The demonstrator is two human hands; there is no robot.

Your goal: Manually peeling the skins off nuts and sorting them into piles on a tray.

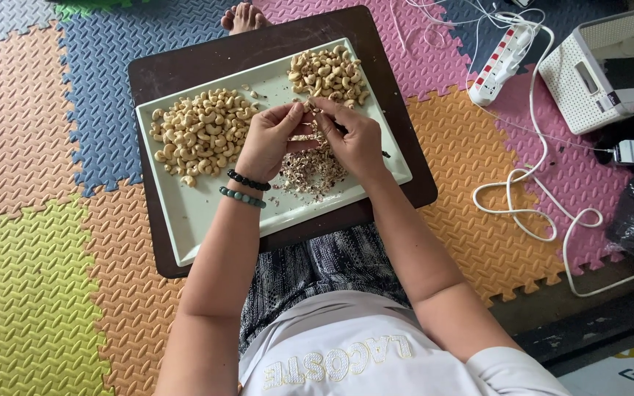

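Left hand: your left hand [269,139] at frame centre, fingers curled, pinching a cashew [307,107].
Right hand: your right hand [354,136] pinches the same nut, touching the left.
Edges: white tray [185,220] on dark table [163,66]; bare tray lower left.

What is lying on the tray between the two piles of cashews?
Between the big pile and the small pile, the white tray holds only a few stray bits, then both hands, in the head view.

Whatever is pinched between the fingers [304,111] of both hands is too small to be made out. Part of the husk pile [310,172] is covered by the right hand [350,139]. The white basket [610,66] is cut off by the frame edge.
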